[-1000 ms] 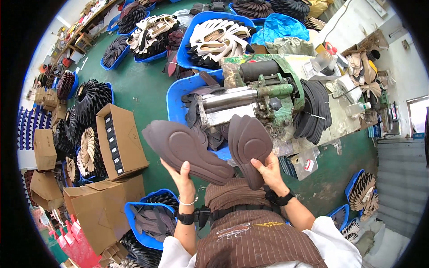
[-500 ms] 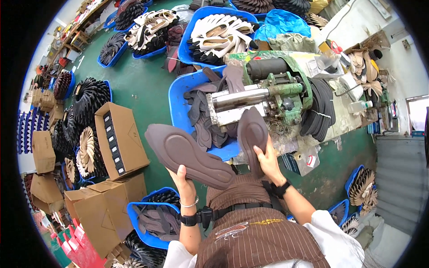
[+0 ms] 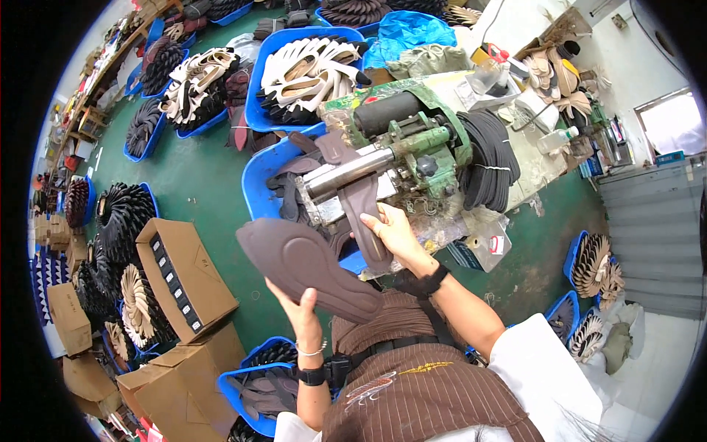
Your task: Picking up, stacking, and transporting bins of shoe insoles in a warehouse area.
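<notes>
Left hand [image 3: 298, 313]: curled under the near side of a thick dark brown shoe insole [image 3: 305, 269], thumb on its upper face, fingers beneath; whether more than 1 piece is held there, I cannot tell.
Left-hand insole: in front of the body, its broad end toward the upper left, its narrow end toward the lower right, above the brown pinstriped apron [image 3: 434, 401].
Right hand [image 3: 395, 237]: pinching a 2nd brown insole [image 3: 378, 254] near its lower end, thumb on top.
Right-hand insole: pointing away from the body, its far end up at the chrome roller [image 3: 350, 174]; whether it is between the rollers, I cannot tell.
Roller machine [image 3: 427, 140]: green, with a dark cylinder behind the roller, on the workbench [image 3: 532, 173].
Blue bin [image 3: 252, 177]: at the machine's left, with loose brown insoles inside.
Bundle of black strips [image 3: 487, 158]: on the workbench, just right of the machine.
Farther blue tub [image 3: 255, 110]: full of cream-and-black shoe uppers [image 3: 309, 70].
Cardboard box [image 3: 202, 276]: on the left, open, with a row of small black boxes [image 3: 175, 283].
Wrists: 2 black bands, plus a pale bracelet [image 3: 310, 352] on the left.
</notes>
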Demonstrator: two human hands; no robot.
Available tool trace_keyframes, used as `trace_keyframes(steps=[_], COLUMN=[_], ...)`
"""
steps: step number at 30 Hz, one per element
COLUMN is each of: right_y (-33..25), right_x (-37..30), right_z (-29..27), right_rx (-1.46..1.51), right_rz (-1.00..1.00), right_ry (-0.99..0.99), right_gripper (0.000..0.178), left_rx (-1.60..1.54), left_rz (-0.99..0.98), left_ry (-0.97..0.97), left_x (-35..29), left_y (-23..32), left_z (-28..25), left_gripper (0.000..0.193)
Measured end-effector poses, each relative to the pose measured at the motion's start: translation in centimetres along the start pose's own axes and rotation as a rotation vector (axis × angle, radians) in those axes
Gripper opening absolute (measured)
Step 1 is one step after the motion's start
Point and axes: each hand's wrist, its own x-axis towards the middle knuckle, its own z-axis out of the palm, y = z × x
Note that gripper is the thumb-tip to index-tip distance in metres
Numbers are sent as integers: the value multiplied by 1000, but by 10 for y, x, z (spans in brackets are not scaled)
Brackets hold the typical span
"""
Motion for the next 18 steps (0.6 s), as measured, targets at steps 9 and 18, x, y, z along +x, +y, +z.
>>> trace_keyframes(steps=[9, 18], right_y=[-48, -36], right_x=[-63, -67], right_z=[53, 36], right_rx=[-698, -221], right_rz=[-286, -344], right_ry=[-75, 17], right_gripper=[75, 69], left_rx=[29, -160], left_rz=[147, -9], left_ry=[-28, 25], left_x=[3, -7], left_y=[-7, 2], left_z=[32, 21], left_gripper=[116, 91])
